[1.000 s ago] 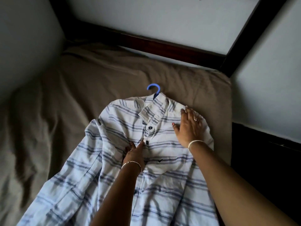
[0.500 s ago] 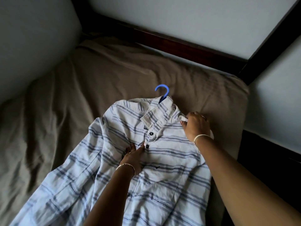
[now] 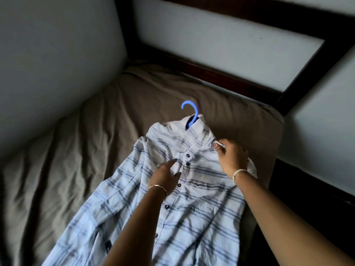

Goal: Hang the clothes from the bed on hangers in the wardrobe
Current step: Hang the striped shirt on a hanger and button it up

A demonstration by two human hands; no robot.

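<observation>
Now, you have one striped shirt (image 3: 192, 217) lying face up on the bed (image 3: 86, 160), close to its right edge, with the collar (image 3: 194, 133) turned toward the far right corner. One blue hanger (image 3: 189, 110) is inside the shirt. Only its hook and a short piece of the neck come out of the collar, and the hook points toward the far edge of the bed. Your right hand (image 3: 232, 158) is at the shirt's shoulder by the right edge of the bed. Its fingers are curled and they pinch a small bit of white cloth beside the collar. Your left hand (image 3: 167, 175) lies on the shirt front just beside the button line, with the fingers rather straight. A small fold stands between thumb and forefinger, but it cannot be told if you really pinch it. Five dark buttons (image 3: 187, 155) can be counted down the front. Your two forearms (image 3: 278, 217) cross over the lower shirt and hide part of it, and the right hand covers the shoulder seam. You wear one thin bracelet (image 3: 158, 187) on the left wrist and one pale band (image 3: 239, 172) on the right. A wrinkled brown sheet (image 3: 134, 104) covers the bed. A dark wooden frame (image 3: 221, 73) runs along the far edge, and pale walls (image 3: 211, 35) rise behind it and at the left side.
</observation>
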